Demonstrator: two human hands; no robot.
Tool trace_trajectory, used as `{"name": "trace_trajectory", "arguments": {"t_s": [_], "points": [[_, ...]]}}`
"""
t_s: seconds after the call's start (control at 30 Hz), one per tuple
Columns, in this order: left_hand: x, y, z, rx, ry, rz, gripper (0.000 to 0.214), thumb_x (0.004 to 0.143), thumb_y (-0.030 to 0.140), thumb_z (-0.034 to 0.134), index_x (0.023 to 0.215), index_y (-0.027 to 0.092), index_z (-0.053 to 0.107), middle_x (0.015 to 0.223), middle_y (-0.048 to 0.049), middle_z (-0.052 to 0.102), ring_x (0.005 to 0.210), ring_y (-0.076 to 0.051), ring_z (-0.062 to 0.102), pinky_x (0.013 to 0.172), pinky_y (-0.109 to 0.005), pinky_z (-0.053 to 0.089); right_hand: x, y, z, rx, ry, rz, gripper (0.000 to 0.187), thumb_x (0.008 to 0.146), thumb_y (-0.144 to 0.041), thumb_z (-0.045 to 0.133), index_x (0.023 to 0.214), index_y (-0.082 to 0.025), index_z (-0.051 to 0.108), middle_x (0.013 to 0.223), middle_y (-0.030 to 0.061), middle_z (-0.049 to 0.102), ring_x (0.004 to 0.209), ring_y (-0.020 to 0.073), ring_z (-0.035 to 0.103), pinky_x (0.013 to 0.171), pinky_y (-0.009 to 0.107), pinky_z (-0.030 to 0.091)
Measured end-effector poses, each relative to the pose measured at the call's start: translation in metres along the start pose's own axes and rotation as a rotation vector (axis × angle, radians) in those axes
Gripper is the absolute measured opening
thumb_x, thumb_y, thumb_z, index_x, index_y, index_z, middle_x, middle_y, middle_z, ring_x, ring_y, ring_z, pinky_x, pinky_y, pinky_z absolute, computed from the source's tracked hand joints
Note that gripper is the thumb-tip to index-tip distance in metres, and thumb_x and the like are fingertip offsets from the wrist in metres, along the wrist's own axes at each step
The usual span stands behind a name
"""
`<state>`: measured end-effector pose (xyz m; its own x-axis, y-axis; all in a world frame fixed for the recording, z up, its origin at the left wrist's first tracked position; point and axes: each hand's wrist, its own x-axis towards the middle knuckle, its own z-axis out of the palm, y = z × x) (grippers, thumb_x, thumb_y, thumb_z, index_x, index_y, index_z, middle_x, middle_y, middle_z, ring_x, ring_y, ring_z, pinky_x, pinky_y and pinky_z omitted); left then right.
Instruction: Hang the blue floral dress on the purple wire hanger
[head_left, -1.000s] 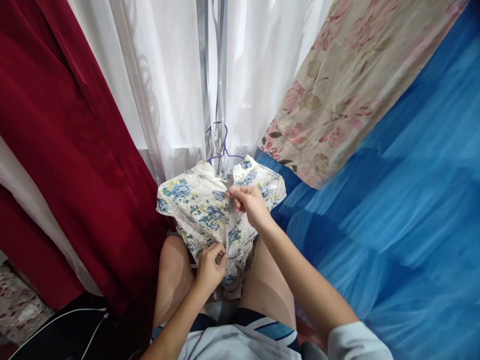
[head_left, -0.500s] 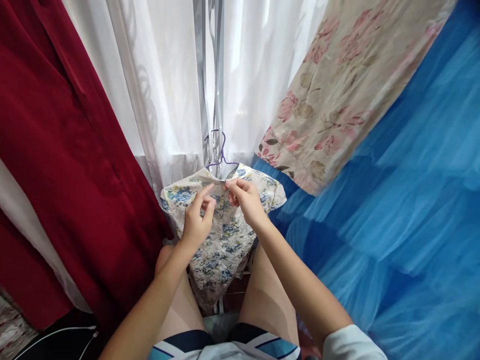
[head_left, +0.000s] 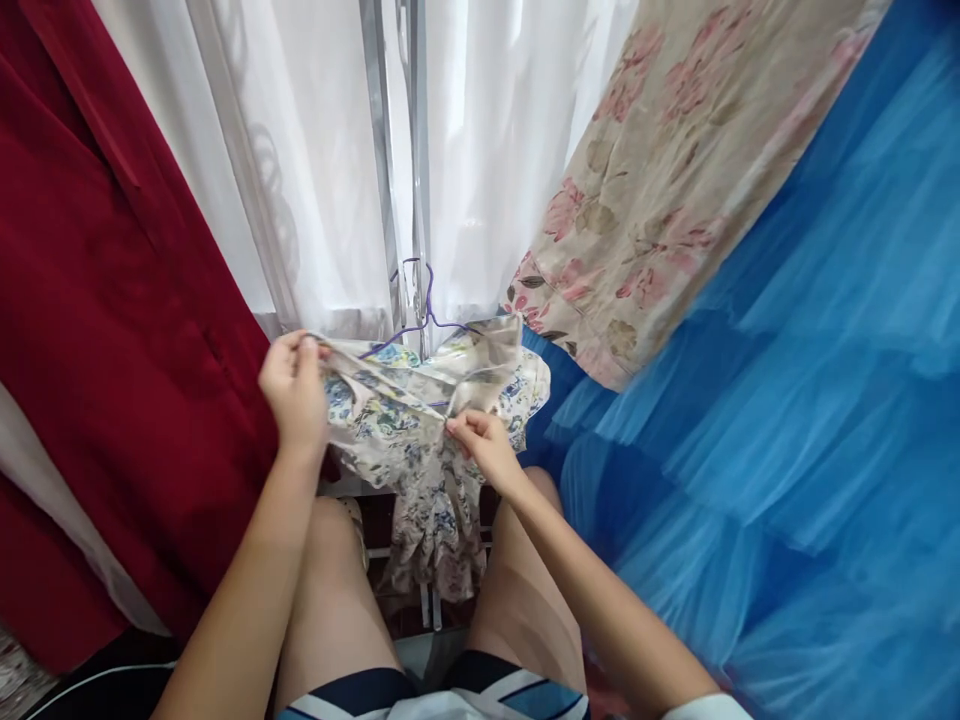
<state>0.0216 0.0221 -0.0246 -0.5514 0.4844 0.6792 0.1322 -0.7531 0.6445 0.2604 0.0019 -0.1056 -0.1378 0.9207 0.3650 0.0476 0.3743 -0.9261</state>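
A small cream dress with blue flowers (head_left: 420, 450) hangs on a purple wire hanger (head_left: 424, 318) hooked to an upright metal rail (head_left: 397, 180). My left hand (head_left: 294, 390) is closed on the dress's left shoulder edge and pulls it out to the left. My right hand (head_left: 484, 448) pinches the cloth near the middle of the front, just below the neck opening. The dress's skirt hangs down between my knees.
A dark red garment (head_left: 97, 300) hangs at the left, sheer white curtains (head_left: 315, 150) behind the rail, a beige cloth with pink flowers (head_left: 675, 170) at upper right, and blue tulle (head_left: 787, 420) fills the right side. My bare legs and striped shorts are below.
My left hand rose from the dress's hem to its neck, then out to the left shoulder, spreading the cloth. My right hand dropped from the collar to the front middle.
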Motion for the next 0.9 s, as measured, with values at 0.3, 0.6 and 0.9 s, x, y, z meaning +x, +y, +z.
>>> {"name": "trace_trajectory", "arguments": {"t_s": [0.3, 0.6, 0.9], "points": [[-0.070, -0.101, -0.058, -0.139, 0.128, -0.914, 0.012, 0.079, 0.022, 0.059, 0.071, 0.015, 0.052, 0.058, 0.0028, 0.053, 0.047, -0.009, 0.050, 0.051, -0.022, 0.041, -0.047, 0.027, -0.023, 0.110, 0.093, 0.043, 0.031, 0.086, -0.041, 0.062, 0.065, -0.018, 0.058, 0.049, -0.0041, 0.043, 0.047, 0.0108, 0.036, 0.049, 0.026, 0.026], [-0.138, -0.080, 0.003, -0.268, -0.391, -0.959, 0.034, 0.071, 0.039, 0.076, 0.094, 0.015, 0.065, 0.092, -0.0090, 0.071, 0.082, -0.018, 0.067, 0.076, -0.028, 0.050, -0.078, 0.087, -0.103, -0.042, 0.295, 0.282, 0.038, 0.083, -0.054, 0.058, 0.063, -0.023, 0.052, 0.053, -0.0011, 0.045, 0.047, 0.0151, 0.038, 0.046, 0.029, 0.030], [-0.179, 0.018, 0.032, -0.017, -0.928, -0.320, 0.020, 0.093, 0.036, 0.054, 0.095, 0.021, 0.067, 0.097, -0.0067, 0.063, 0.097, -0.021, 0.059, 0.091, -0.034, 0.046, -0.100, 0.031, -0.064, -0.246, -0.322, 0.138, 0.066, 0.071, -0.044, 0.078, 0.131, -0.022, 0.059, 0.126, 0.0094, 0.063, 0.119, 0.0306, 0.056, 0.104, 0.043, 0.043]]}}
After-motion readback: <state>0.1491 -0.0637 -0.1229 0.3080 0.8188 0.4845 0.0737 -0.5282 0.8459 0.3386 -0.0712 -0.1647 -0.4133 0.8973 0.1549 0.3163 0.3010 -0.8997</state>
